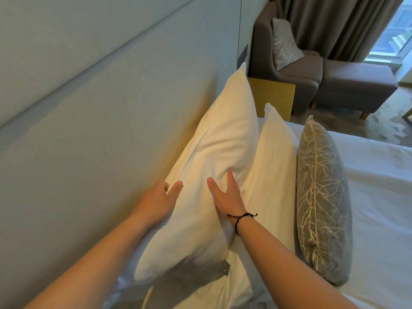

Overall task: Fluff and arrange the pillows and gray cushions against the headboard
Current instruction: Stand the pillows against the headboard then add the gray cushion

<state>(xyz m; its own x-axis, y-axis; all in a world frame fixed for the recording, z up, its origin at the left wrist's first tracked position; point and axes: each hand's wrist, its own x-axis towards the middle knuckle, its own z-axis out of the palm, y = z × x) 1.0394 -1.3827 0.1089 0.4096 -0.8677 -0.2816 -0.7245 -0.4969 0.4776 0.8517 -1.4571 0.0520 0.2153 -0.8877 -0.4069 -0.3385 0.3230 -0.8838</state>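
A large white pillow [214, 139] stands upright against the pale padded headboard [93, 103]. My left hand [159, 198] grips its headboard side, fingers tucked behind it. On its front face my right hand [225, 195] presses flat with fingers spread, denting the fabric. A second white pillow [275, 157] stands just in front of the first. A gray cushion [321, 197] with a pale branch pattern stands on edge further out on the white bed [379, 197], apart from both hands.
Beyond the bed's far end stand a yellow bedside table [274, 94], a gray armchair [287, 61] holding a patterned cushion [285, 43], and a gray footstool [356, 83]. Dark curtains [338, 25] and a window [394, 34] lie behind. More white bedding [196, 291] lies near me.
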